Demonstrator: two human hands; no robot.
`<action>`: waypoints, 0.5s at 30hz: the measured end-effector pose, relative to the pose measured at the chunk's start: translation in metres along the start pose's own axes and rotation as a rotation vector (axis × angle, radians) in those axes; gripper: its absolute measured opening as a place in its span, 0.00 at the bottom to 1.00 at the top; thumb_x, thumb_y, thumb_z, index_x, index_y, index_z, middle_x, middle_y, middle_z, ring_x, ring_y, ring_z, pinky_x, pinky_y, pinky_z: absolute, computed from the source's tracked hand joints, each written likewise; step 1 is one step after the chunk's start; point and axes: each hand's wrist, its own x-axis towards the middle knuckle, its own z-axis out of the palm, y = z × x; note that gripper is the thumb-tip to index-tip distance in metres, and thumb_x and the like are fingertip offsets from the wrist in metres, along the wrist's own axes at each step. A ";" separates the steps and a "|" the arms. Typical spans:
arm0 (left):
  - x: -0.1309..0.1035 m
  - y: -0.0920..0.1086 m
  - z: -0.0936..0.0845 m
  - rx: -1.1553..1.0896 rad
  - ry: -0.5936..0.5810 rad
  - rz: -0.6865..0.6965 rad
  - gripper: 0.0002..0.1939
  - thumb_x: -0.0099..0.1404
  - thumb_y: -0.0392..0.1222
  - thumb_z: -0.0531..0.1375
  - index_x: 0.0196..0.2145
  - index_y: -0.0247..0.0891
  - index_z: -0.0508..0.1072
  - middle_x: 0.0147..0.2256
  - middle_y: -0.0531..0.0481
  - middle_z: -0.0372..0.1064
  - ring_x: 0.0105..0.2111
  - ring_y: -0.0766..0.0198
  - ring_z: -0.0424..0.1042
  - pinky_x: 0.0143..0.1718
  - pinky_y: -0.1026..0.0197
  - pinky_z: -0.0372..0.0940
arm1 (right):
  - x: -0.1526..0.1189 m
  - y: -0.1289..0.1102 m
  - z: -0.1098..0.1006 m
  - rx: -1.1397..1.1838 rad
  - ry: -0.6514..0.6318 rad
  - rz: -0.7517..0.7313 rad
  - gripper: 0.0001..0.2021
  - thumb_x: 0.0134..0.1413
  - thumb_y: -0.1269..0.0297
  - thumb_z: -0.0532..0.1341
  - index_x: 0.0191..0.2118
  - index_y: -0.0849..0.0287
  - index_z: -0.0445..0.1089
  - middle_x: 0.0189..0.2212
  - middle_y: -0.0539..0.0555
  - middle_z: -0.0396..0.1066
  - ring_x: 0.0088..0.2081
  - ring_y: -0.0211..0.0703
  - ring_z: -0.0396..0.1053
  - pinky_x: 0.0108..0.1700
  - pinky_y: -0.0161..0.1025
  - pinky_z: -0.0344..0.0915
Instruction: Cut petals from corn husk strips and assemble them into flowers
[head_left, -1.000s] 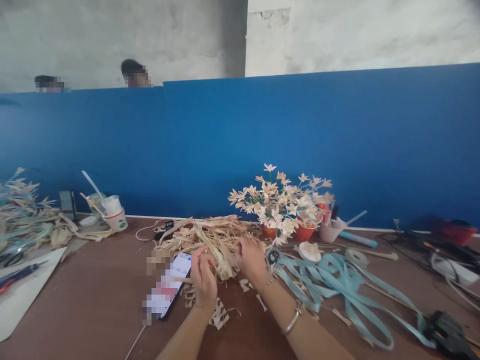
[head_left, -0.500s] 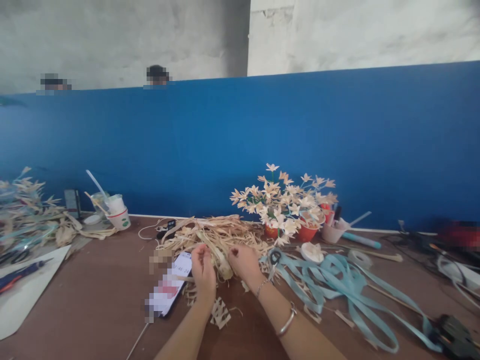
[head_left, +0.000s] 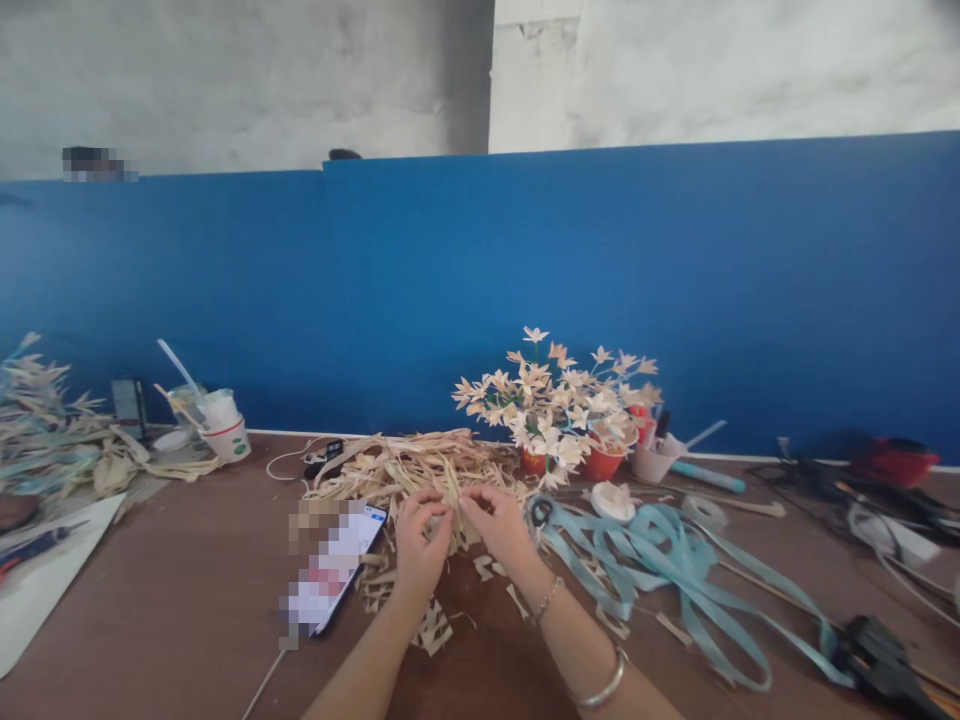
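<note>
Against blue partition on brown bench point(head_left: 187, 590), now bringing left hand point(head_left: 420, 540) and right hand point(head_left: 499, 520) together from apart half a second ago, both pinching one pale straw strip point(head_left: 450, 503) at straw pile point(head_left: 405, 465) front edge, beside phone point(head_left: 334, 570).
</note>
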 end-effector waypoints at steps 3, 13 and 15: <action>0.000 0.000 0.001 -0.023 -0.029 -0.046 0.06 0.55 0.39 0.57 0.23 0.39 0.72 0.33 0.47 0.68 0.38 0.56 0.67 0.43 0.53 0.61 | -0.004 0.001 -0.004 0.018 -0.076 -0.030 0.10 0.45 0.64 0.59 0.32 0.61 0.74 0.27 0.52 0.73 0.29 0.39 0.66 0.33 0.34 0.62; 0.000 0.000 0.001 -0.236 -0.163 -0.219 0.07 0.53 0.42 0.60 0.21 0.38 0.72 0.36 0.45 0.69 0.40 0.55 0.67 0.47 0.51 0.58 | -0.008 0.004 -0.010 -0.053 -0.098 -0.007 0.09 0.46 0.64 0.55 0.23 0.61 0.68 0.19 0.47 0.63 0.24 0.35 0.59 0.28 0.32 0.57; 0.000 0.001 0.001 -0.254 -0.163 -0.233 0.08 0.52 0.43 0.60 0.20 0.38 0.72 0.36 0.45 0.69 0.40 0.54 0.67 0.47 0.51 0.58 | -0.009 0.003 -0.012 -0.079 -0.097 -0.019 0.08 0.46 0.64 0.55 0.22 0.61 0.67 0.19 0.47 0.63 0.24 0.36 0.59 0.28 0.32 0.57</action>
